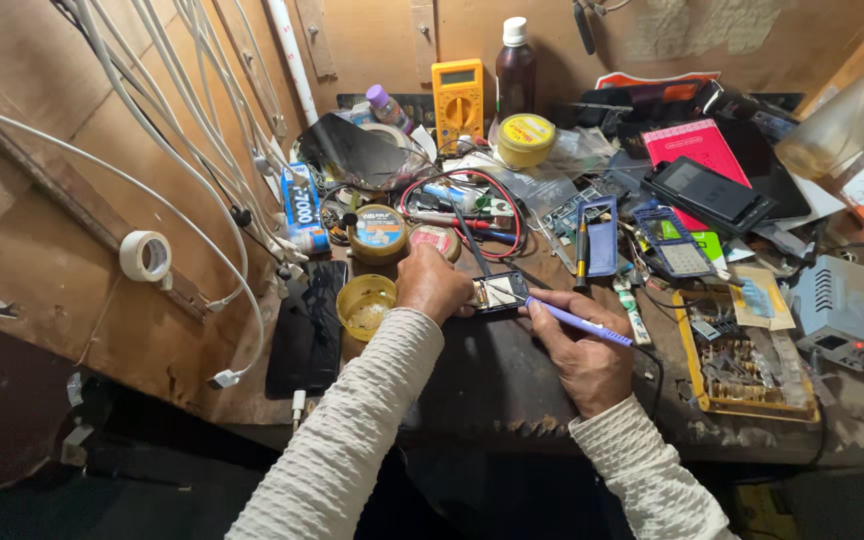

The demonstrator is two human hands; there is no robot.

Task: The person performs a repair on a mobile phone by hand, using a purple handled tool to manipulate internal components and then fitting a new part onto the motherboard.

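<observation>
Two cream ribbed sleeves lie nearest the lens. The left hand (432,285) closes narrowly on the edge of a small opened phone (499,292), a dark frame with a pale board exposed, at the middle of the bench. The right hand (587,355) grips a blue soldering iron (577,322), tip at the phone. One yellow multimeter (458,100), one dark bottle (515,70), one tape roll (145,255). The wooden bench (492,385) is scuffed and crowded; plywood walls carry white cables (192,120).
</observation>
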